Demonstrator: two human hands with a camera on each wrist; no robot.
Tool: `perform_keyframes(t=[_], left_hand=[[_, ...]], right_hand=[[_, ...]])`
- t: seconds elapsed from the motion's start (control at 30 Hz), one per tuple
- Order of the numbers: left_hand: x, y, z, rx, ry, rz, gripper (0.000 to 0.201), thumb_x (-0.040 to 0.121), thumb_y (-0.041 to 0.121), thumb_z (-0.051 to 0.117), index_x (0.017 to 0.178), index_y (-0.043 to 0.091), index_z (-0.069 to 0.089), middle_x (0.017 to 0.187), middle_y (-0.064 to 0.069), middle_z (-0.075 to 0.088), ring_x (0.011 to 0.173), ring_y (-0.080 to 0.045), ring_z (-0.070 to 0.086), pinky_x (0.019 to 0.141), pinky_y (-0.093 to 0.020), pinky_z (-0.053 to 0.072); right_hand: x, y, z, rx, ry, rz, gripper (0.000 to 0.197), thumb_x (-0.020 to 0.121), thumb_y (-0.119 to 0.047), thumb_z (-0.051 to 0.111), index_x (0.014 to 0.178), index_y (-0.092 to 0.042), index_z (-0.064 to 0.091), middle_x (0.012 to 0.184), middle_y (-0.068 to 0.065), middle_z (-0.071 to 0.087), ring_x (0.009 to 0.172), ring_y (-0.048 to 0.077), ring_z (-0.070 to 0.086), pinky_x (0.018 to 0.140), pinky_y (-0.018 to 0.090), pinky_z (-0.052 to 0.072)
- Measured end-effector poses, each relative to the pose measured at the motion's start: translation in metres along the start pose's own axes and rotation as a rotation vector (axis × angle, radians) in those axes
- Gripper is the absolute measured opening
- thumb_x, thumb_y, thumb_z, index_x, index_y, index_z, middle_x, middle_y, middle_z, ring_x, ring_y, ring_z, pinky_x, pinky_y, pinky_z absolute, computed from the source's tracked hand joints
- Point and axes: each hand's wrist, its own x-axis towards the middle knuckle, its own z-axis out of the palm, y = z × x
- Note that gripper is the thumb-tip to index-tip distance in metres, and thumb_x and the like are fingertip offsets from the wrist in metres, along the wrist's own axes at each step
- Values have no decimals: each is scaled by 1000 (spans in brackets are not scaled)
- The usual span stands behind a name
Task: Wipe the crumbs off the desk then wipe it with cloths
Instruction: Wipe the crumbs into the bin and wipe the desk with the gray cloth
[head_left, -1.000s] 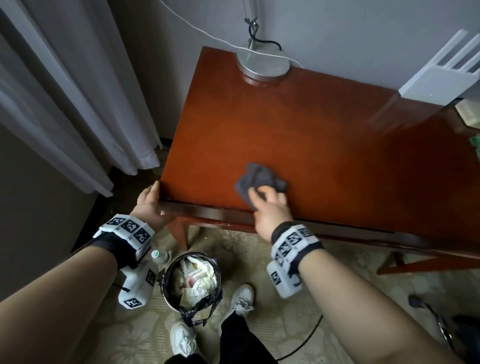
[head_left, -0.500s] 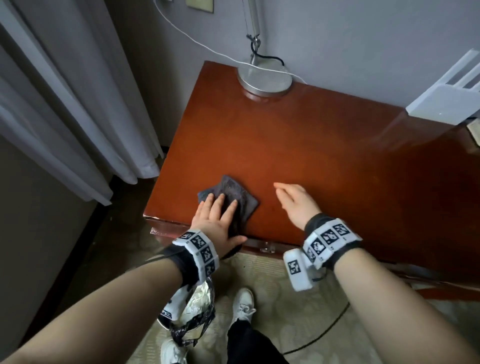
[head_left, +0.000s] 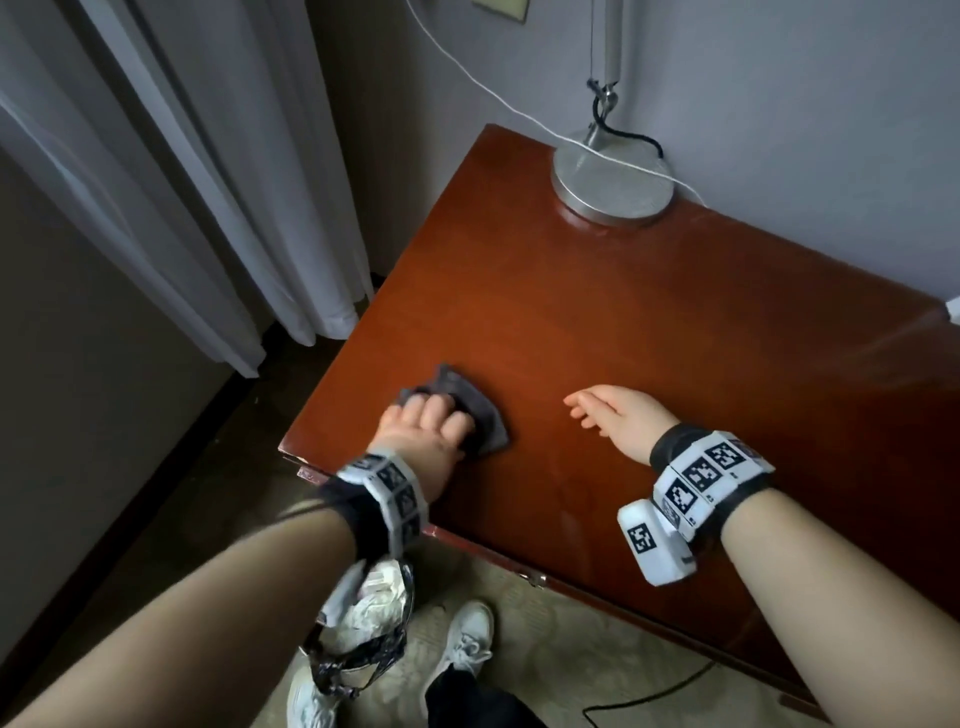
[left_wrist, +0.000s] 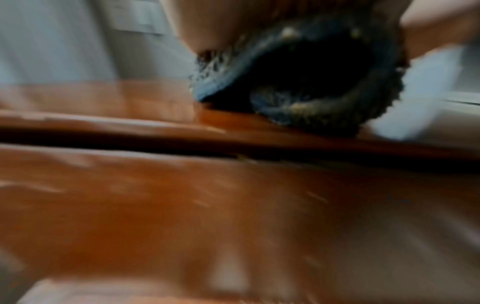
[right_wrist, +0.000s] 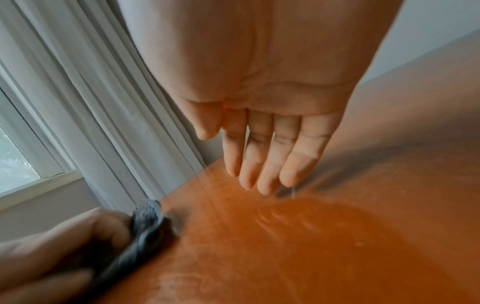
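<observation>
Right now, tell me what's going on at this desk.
A person is wiping the red-brown desk. The left hand grips a dark grey cloth, bunched under curled fingers near the desk's front left corner. The right hand holds nothing, fingers straight just above the wood. A lamp base stands at the back by the wall. A lined bin sits on the floor below the left arm.

A glossy, polished wooden table (head_left: 649, 332) carries a nubby dark grey cloth (head_left: 480, 415) and a brushed-metal lamp base (head_left: 610, 182).
</observation>
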Motion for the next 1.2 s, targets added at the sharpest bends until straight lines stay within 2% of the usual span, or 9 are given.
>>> perform_keyframes(t=[0.2,0.33,0.4,0.5,0.63,0.83,1.0,1.07,1.2], left_hand=[[11,-89,-27,-243,215,-392,43,91,28,52,130,15,44,130,-15,39,121,-35,36,102,-42,33],[0,-36,-26,-321,454,-20,51,78,43,46,117,10,53,114,-24,54,101,-44,54,88,-47,47],[-3,12,-16,-205,306,163,60,79,52,44,129,21,41,129,-23,46,113,-43,49,95,-48,45],[-7,35,2,-50,-138,233,75,87,61,40,147,36,3,156,-3,-7,144,-27,-9,117,-42,4],[-6,-4,1,44,-178,279,78,88,60,41,145,41,-9,153,5,-26,142,-21,-23,117,-38,-3],[40,-59,-16,-138,-16,-144,63,95,42,42,147,35,8,158,5,-6,146,-21,-3,119,-34,6],[61,-77,-43,-439,132,-255,49,94,19,50,140,17,34,150,-4,28,133,-26,36,110,-34,30],[70,-57,-54,-505,263,-179,48,91,14,54,137,11,40,142,-10,39,126,-29,45,106,-34,34],[109,11,-77,-511,343,257,45,85,22,59,126,6,51,136,-20,47,123,-34,51,103,-41,39]], right_hand=[[4,9,-5,-121,-65,-28,36,101,-28,33,124,-16,57,121,0,60,105,12,57,96,28,43],[12,17,-16,-247,165,-19,37,98,-32,39,132,-23,51,140,-1,43,132,20,35,109,32,28],[18,18,-20,-348,201,36,43,97,-36,40,139,-27,41,150,-1,28,139,22,21,113,39,21],[29,23,-22,-477,105,129,54,97,-42,38,147,-30,22,158,-3,4,146,22,2,115,46,13],[41,28,-28,-512,58,193,58,97,-44,36,149,-32,14,159,-2,-3,146,23,-5,116,46,11],[59,28,-36,-488,76,190,58,96,-44,37,148,-34,14,158,-2,2,146,22,2,117,45,12],[81,38,-71,-434,182,255,62,96,-42,40,149,-31,11,159,0,-2,146,23,-4,117,44,9],[95,48,-90,-435,208,315,64,96,-42,41,150,-30,8,159,1,-5,146,23,-8,117,45,7],[120,74,-126,-430,137,457,73,93,-52,41,151,-29,2,158,1,-11,145,27,-14,117,51,6]])
